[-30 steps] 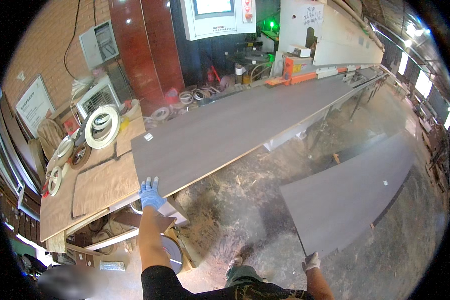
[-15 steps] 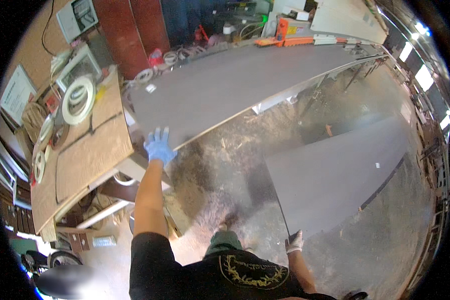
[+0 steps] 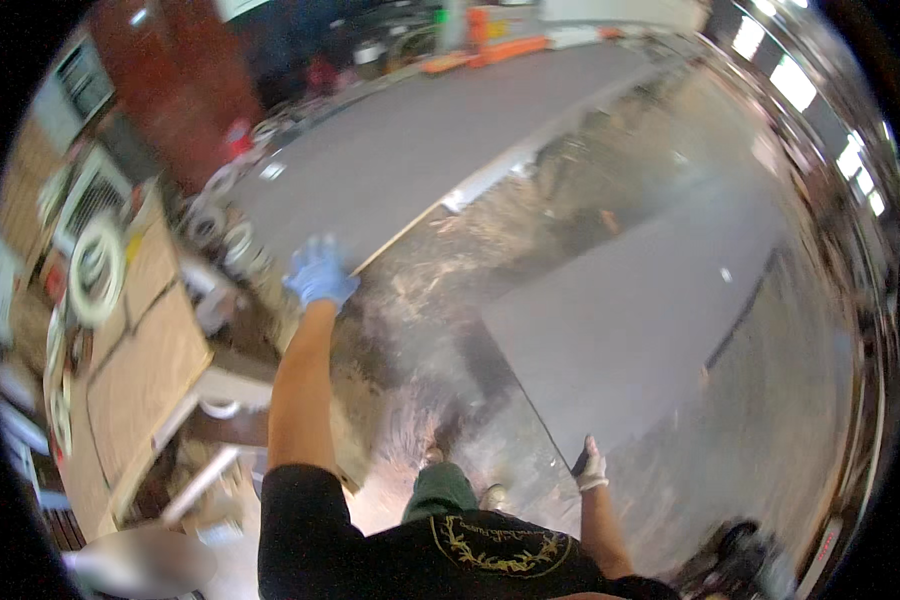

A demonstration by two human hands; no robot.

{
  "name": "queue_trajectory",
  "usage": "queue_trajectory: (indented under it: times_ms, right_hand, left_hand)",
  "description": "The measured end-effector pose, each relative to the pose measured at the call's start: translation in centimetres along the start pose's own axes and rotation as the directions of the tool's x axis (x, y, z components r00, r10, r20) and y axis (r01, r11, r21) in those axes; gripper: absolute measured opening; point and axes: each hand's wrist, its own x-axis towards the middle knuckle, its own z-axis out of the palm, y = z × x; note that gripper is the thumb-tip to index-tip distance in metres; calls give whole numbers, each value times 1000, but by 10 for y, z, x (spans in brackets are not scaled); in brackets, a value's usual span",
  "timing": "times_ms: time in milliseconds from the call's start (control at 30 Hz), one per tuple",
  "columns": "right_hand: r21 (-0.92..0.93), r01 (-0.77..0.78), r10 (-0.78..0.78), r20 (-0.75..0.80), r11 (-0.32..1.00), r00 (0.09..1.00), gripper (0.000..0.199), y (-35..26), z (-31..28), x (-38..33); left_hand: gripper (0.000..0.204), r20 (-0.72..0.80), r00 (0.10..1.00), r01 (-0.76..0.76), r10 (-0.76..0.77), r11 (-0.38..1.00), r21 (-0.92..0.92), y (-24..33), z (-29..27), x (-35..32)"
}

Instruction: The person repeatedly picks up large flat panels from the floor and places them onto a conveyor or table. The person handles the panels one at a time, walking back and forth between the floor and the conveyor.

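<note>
My left hand (image 3: pixel 320 276), in a blue glove, lies spread on the near left corner of a long dark grey panel (image 3: pixel 420 130) that rests on a bench. A second large grey panel (image 3: pixel 640 310) stands out to my right, its near corner at my right hand (image 3: pixel 592 468). That hand wears a pale glove with dark fingers and is closed on the panel's corner, thumb on top. How the far side of this panel is supported is hard to tell through the blur.
A wooden worktable (image 3: pixel 155 365) stands at the left with a roll of edge banding (image 3: pixel 97 268) on it. More rolls (image 3: pixel 210 225) lie between it and the bench panel. An orange machine part (image 3: pixel 490 45) stands at the far edge. Dusty floor (image 3: pixel 410 350) lies between the panels.
The view has turned and is blurred. A gap with rolls in it now shows between the worktable and the bench panel. Both hands keep their places on the panel corners.
</note>
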Motion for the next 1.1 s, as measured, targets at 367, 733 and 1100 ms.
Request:
queue_trajectory:
  times_ms: [367,733,1100]
  right_hand:
    - [206,98,-53,-217,974,975,91,-17,15,-2]
    - [223,16,-2,-63,975,998,87,49,32,-94]
    - [196,164,-226,356,967,907,54,-133,36,-133]
  left_hand:
    - [84,-479,636,-596,605,779,194,90,80,-13]
    - [49,633,641,639,435,155,-753,122,331,-368]
    - [64,357,932,359,-62,276,-891,-223,134,-375]
